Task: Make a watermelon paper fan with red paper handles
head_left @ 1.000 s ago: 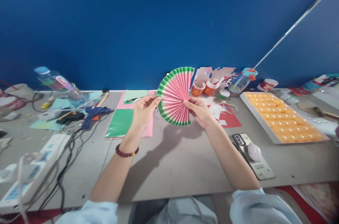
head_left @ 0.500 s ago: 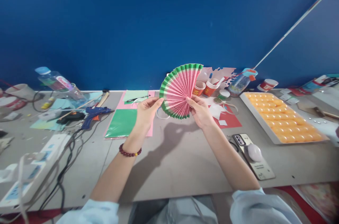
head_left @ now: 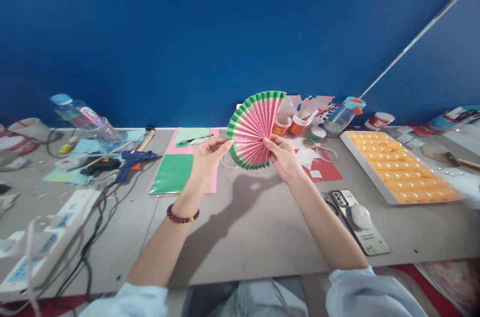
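A pleated paper fan (head_left: pixel 255 127), pink with a white band and a green rim like a watermelon slice, is spread wide above the table. My right hand (head_left: pixel 283 157) pinches it at the gathered centre, thumb in front. At the fan's left rim, my left hand (head_left: pixel 210 157) grips the green edge between thumb and fingers. The fingertips behind the paper are hidden. A beaded bracelet (head_left: pixel 182 214) circles my left wrist.
Green and pink paper (head_left: pixel 170 174) lies left of centre, beside a blue glue gun (head_left: pixel 135 162). A power strip (head_left: pixel 52 242) and cables are at left. Paper cups (head_left: pixel 298 124) stand behind the fan. A phone (head_left: pixel 360 222) and a tray of orange balls (head_left: pixel 401 167) are at right.
The fan has turned very slightly in my hands, its top right corner shifting a little left and down. Both hands keep their hold.
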Demonstrator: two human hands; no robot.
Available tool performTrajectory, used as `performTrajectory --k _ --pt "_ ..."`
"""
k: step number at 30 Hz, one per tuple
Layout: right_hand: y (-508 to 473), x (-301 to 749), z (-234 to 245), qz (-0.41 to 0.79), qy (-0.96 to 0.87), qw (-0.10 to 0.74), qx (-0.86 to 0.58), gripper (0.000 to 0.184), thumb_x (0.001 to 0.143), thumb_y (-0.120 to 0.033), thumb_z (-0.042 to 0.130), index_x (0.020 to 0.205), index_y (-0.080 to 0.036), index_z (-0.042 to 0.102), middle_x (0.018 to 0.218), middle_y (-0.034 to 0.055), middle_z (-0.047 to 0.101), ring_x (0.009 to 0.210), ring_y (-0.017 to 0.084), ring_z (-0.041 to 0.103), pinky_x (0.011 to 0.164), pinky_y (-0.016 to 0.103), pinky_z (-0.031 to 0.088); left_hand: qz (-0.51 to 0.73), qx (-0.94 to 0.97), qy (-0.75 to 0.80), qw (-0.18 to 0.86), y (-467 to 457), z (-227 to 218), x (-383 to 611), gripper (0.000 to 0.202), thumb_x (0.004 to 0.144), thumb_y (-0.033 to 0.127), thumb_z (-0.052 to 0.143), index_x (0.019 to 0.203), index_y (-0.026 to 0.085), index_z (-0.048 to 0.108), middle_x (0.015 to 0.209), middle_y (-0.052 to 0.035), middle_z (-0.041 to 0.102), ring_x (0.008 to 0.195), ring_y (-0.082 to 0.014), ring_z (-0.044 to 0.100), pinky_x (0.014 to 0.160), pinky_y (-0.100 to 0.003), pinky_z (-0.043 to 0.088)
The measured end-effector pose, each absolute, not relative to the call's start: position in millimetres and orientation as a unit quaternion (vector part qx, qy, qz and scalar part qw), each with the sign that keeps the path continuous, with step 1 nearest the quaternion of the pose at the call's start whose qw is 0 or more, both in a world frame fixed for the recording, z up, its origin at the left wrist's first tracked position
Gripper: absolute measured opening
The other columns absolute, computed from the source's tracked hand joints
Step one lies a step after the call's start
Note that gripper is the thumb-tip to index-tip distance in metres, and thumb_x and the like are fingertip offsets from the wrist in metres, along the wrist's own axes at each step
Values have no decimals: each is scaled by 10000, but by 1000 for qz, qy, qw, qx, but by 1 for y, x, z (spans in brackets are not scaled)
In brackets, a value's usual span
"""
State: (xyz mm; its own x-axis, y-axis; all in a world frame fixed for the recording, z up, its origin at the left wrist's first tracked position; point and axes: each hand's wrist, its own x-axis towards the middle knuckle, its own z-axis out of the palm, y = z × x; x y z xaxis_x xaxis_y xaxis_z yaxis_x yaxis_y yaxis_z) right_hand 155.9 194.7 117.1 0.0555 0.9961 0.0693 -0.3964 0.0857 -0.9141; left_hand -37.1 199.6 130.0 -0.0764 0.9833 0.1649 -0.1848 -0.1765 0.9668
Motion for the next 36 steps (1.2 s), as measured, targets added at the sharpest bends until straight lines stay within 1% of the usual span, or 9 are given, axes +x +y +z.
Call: performTrajectory --k 4,8,11,16,19,26,29,32,36 --pt "196 156 115 572 -387 622 -369 246 651 -357 781 856 -240 711 883 -8 726 821 148 657 813 288 516 597 469 433 486 200 130 -35 224 587 316 807 735 168 728 744 -38 726 645 -126 630 636 -252 515" --pt "195 155 115 589 -373 626 -349 264 649 -355 783 876 -241 712 920 -5 726 867 161 656 843 301 514 582 466 447 495 200 130 -34 220 586 315 801 712 160 707 684 -21 702 590 -102 594 564 -217 474" --pt "195 155 115 590 -380 620 -351 275 646 -368 781 878 -238 710 928 1 725 874 168 655 837 307 513 574 465 446 506 201 130 -35 230 574 303 801 716 159 691 672 -6 686 571 -89 573 549 -205 454" --pt "195 156 114 567 -393 610 -390 276 653 -405 769 853 -228 696 882 3 719 800 160 652 750 293 514 550 492 416 531 201 130 -38 261 583 299 794 779 166 685 745 -26 698 636 -115 605 600 -227 481" --pt "195 156 115 565 -386 613 -395 297 630 -418 782 833 -225 686 851 -1 714 773 150 645 735 282 505 542 503 413 531 202 129 -40 242 591 290 789 775 170 687 786 -37 706 683 -129 618 628 -236 489" --pt "193 157 115 535 -438 594 -411 276 675 -434 749 844 -225 685 855 2 702 762 143 629 750 281 492 574 462 421 529 205 127 -38 255 564 283 779 783 176 704 732 -13 696 603 -106 580 576 -225 456" --pt "192 158 115 499 -458 599 -428 294 688 -436 736 882 -223 682 891 8 702 798 153 626 776 290 488 575 469 421 521 205 129 -38 211 599 268 745 787 178 707 778 -24 707 631 -114 597 607 -235 464" --pt "193 158 116 481 -469 602 -430 301 696 -435 728 895 -216 679 899 13 700 823 160 620 799 302 487 571 481 399 533 204 130 -39 199 650 241 691 837 176 707 828 -43 713 721 -144 633 666 -253 480" --pt "193 158 114 466 -481 601 -436 299 706 -434 719 909 -217 681 902 12 699 832 161 617 816 316 479 565 488 387 541 203 129 -38 241 703 288 677 914 172 694 885 -57 713 799 -158 645 716 -266 488"
